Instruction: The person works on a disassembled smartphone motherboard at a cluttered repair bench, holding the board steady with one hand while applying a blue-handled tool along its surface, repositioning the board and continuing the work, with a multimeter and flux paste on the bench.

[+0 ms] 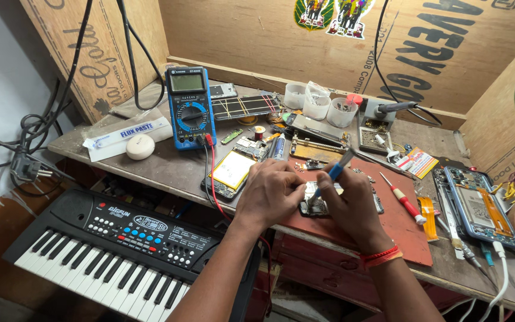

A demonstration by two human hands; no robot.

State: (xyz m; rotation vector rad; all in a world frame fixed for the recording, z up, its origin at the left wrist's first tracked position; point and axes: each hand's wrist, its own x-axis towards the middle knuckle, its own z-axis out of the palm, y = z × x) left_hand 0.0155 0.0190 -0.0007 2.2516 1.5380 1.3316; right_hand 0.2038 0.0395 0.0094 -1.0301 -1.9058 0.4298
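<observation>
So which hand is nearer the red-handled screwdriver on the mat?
Right. The right hand sits just left of the red-handled screwdriver; the left hand is farther left, beyond it.

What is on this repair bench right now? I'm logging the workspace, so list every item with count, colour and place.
multimeter: one, blue, bench back left
opened phone: one, yellow battery showing, left of the hands
circuit board: one, grey, on the mat under the hands
work mat: one, red-brown, bench front
red screwdriver: one, red handle, on the mat
second opened phone: one, blue frame, bench right
plastic cups: three, white, bench back
keyboard: one, black, below the bench
left hand: steadies the board
right hand: grips a blue-handled tool
</observation>
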